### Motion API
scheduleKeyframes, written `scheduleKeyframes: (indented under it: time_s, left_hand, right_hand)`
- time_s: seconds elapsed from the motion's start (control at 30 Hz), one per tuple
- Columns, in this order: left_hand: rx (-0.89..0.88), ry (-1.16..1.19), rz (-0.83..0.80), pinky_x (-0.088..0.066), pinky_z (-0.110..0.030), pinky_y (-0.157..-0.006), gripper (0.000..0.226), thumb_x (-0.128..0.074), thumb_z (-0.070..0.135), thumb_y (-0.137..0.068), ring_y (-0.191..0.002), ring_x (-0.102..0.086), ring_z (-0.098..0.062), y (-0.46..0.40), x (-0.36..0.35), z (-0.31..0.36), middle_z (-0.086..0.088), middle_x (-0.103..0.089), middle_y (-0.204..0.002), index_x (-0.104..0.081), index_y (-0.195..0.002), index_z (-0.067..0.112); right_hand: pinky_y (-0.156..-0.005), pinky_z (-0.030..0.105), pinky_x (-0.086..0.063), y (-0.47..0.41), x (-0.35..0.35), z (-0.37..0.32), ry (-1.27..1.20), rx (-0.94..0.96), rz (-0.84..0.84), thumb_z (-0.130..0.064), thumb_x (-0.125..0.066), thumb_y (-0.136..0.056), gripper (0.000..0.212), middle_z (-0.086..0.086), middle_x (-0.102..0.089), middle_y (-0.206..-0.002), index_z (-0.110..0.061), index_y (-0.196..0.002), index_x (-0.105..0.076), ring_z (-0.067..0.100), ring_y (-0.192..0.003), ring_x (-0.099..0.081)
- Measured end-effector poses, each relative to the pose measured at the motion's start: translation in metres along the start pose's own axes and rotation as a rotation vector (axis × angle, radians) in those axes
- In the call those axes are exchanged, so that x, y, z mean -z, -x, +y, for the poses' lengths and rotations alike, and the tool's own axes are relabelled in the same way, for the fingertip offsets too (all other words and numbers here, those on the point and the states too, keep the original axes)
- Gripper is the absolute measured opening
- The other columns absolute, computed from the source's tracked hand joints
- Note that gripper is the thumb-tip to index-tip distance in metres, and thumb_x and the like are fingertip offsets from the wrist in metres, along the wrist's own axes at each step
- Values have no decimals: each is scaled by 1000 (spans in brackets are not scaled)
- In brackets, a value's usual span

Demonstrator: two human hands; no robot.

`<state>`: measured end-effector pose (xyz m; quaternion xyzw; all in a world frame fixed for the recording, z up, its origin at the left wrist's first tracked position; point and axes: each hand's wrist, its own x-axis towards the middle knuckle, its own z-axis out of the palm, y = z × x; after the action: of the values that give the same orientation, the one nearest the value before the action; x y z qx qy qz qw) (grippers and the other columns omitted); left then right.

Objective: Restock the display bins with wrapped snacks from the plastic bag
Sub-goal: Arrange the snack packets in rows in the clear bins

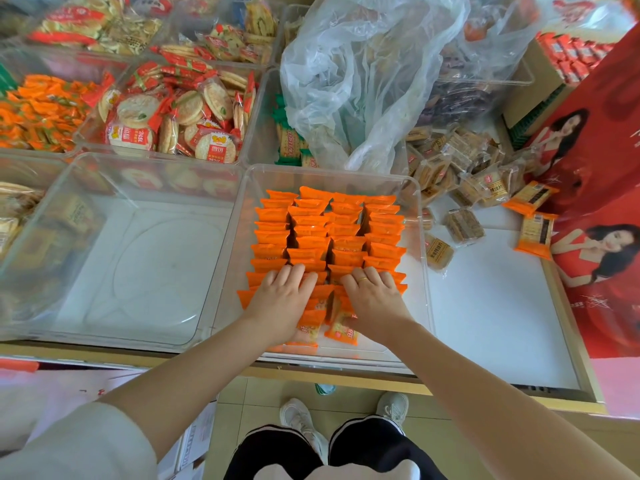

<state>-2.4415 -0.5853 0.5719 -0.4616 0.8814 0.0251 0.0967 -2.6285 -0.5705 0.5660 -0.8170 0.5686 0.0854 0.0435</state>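
Note:
A clear plastic bin (420,216) in front of me holds several rows of orange wrapped snacks (329,233) standing on edge. My left hand (282,299) lies palm down on the near rows, fingers curled over the packet tops. My right hand (374,296), with a ring, does the same beside it. A few orange packets (341,329) lie loose and flat under my wrists at the bin's near end. The crumpled clear plastic bag (363,71) sits behind the bin.
An empty clear bin (138,258) stands to the left. Bins of rice crackers (176,112) and orange snacks (38,112) fill the back left. Brown wrapped snacks (460,174) and two orange-edged packets (533,233) lie on the white shelf at right, beside a red poster (602,202).

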Motion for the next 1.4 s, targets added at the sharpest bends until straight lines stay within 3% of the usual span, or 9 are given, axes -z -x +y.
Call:
scheduleKeyframes:
  time_s: [0.13, 0.3, 0.47, 0.57, 0.77, 0.87, 1.03, 1.2, 1.4]
  left_hand:
    - [-2, 113, 59, -48, -42, -85, 81, -67, 64, -63, -106, -56, -29, -11, 21, 11, -10, -55, -117, -54, -123, 11]
    - [-97, 170, 145, -51, -43, -75, 40, -65, 36, -70, -90, -63, -30, -50, 52, 46, -8, -64, -98, -66, -100, 10]
    - [-178, 338, 191, -52, -41, -70, 37, -49, 30, -78, -87, -61, -31, -102, 83, 96, -9, -62, -95, -63, -103, 7]
    - [-232, 384, 193, -52, -37, -65, 40, -42, 32, -78, -84, -62, -30, -137, 98, 122, -10, -63, -94, -63, -100, 6]
    - [-180, 421, 176, -51, -38, -71, 50, -35, 36, -80, -94, -60, -32, -196, 102, 158, -11, -62, -101, -61, -112, 6]
    - [-126, 388, 167, -45, -36, -82, 43, -45, 30, -88, -108, -54, -29, -218, 99, 164, -10, -58, -116, -55, -124, 8]
    - [-20, 343, 145, -25, -23, -88, 39, -43, 31, -96, -121, -43, -12, -242, 97, 171, 8, -47, -128, -42, -134, 23]
    - [-13, 452, 100, -35, -20, -78, 35, -47, 27, -94, -102, -50, -12, -263, 97, 177, 4, -51, -122, -49, -128, 19]
    - [-26, 486, 65, -46, -26, -79, 32, -48, 26, -93, -101, -54, -12, -274, 96, 181, 4, -54, -117, -51, -125, 20]
  right_hand:
    - [-98, 43, -32, 5, 25, 21, -199, 18, 84, -49, -67, -78, 61, 4, -49, -130, -19, -127, -49, 29, -122, -42]
    - [-84, 44, -39, 22, 50, 91, -335, -209, 381, -24, -67, -82, 32, 9, -62, -112, -12, -112, -61, 36, -106, -53]
    - [-90, 41, -36, 43, 37, 195, -364, -569, 285, -22, -57, -89, 35, 12, -56, -122, -11, -122, -54, 35, -114, -47]
    - [-92, 41, -39, 48, 10, 253, -361, -660, 94, -22, -57, -89, 40, 17, -50, -127, -7, -125, -49, 35, -115, -46]
    - [-97, 45, -39, 14, -24, 330, -277, -636, 18, -15, -58, -85, 49, 17, -40, -132, -6, -129, -40, 36, -122, -38]
    - [-93, 37, -41, -13, -28, 360, -9, -515, -58, -25, -66, -80, 60, 5, -36, -138, -17, -132, -38, 27, -126, -37]
    - [-99, 38, -35, -43, -36, 388, 209, -353, -123, -19, -53, -90, 44, 6, -40, -138, -15, -131, -39, 25, -131, -34]
    - [-97, 37, -32, -42, -41, 396, 295, -225, -6, -12, -38, -92, 27, 4, -53, -118, -16, -116, -50, 27, -117, -44]
    - [-98, 36, -32, -39, -38, 398, 257, -229, -78, -13, -36, -95, 27, 5, -51, -124, -14, -118, -49, 26, -124, -40]
